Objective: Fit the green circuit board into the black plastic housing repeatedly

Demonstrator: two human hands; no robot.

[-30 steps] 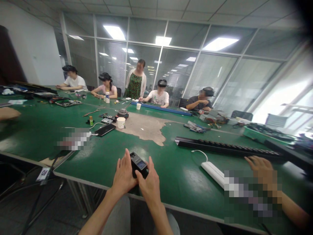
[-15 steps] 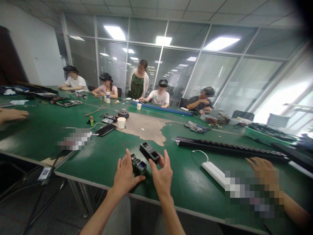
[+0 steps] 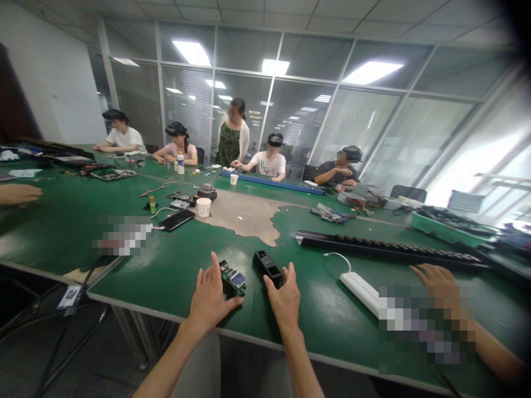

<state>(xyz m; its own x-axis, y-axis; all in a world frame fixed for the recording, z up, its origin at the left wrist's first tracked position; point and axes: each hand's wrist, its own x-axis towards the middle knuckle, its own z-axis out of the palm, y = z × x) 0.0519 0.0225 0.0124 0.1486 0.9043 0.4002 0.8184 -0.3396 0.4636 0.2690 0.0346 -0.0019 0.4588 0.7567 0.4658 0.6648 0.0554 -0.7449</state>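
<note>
My left hand (image 3: 207, 298) rests at the table's near side with fingers spread, the thumb stretched out below a green circuit board (image 3: 233, 281). The board carries a small display and lies just right of that palm; whether the hand touches it I cannot tell. My right hand (image 3: 285, 298) has thumb and fingers around the near end of a black plastic device case (image 3: 266, 264), with window cut-outs in its face. The case is tilted lengthwise away from me, a short way right of the board.
Behind are a black phone (image 3: 177, 220), a paper cup (image 3: 203, 208) and loose parts. To the right lie a white power strip (image 3: 359, 293), a long black rail (image 3: 373, 252) and another person's hand (image 3: 435, 282). Several people sit around the green table (image 3: 166, 271).
My right hand has moved right and lowered the black case, away from the circuit board. My left hand has stayed nearly in place, still spread beside the board.
</note>
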